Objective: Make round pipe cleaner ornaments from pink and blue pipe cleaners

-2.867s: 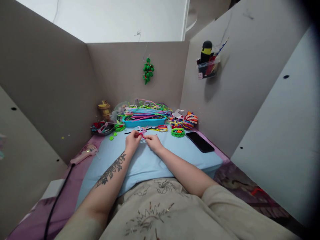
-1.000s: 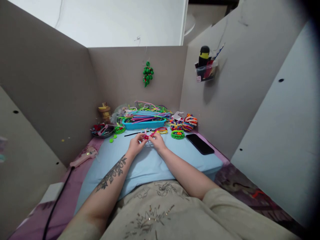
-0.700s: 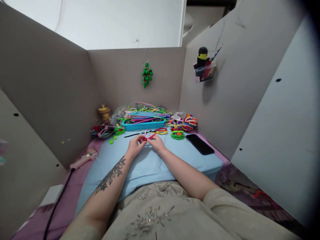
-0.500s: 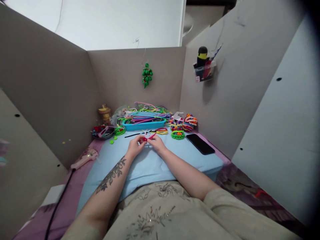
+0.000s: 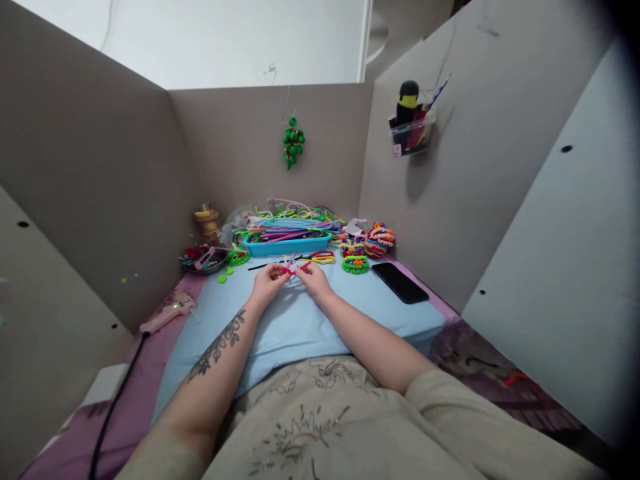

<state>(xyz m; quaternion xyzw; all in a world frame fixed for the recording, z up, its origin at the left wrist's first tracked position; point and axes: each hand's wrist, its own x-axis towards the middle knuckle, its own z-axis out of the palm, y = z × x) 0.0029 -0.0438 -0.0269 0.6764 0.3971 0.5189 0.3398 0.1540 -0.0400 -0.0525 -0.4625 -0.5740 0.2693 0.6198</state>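
Observation:
Between my hands is a small piece of pink pipe cleaner work (image 5: 289, 267), with a paler pink strand sticking up from it. My left hand (image 5: 270, 281) pinches its left side, fingers closed. On the other side my right hand (image 5: 313, 280) grips the pink strand between thumb and fingers. Fingertips partly cover the piece, so its exact shape is unclear. Just beyond the hands lie a black pipe cleaner (image 5: 259, 267) and a pair of scissors with red and yellow handles (image 5: 324, 257).
A blue tray (image 5: 287, 248) heaped with colourful pipe cleaners stands at the back. Right of it are a green fuzzy ring (image 5: 355, 265) and a phone (image 5: 400, 283). To the left are a dark bowl (image 5: 206, 269), green pieces (image 5: 223, 278) and a corded pink glue gun (image 5: 169, 315).
The view has tilted and shifted slightly. My hands stay together around the pink pipe cleaner; the right-hand strand, which slanted upward, now lies lower, nearer my right fingers.

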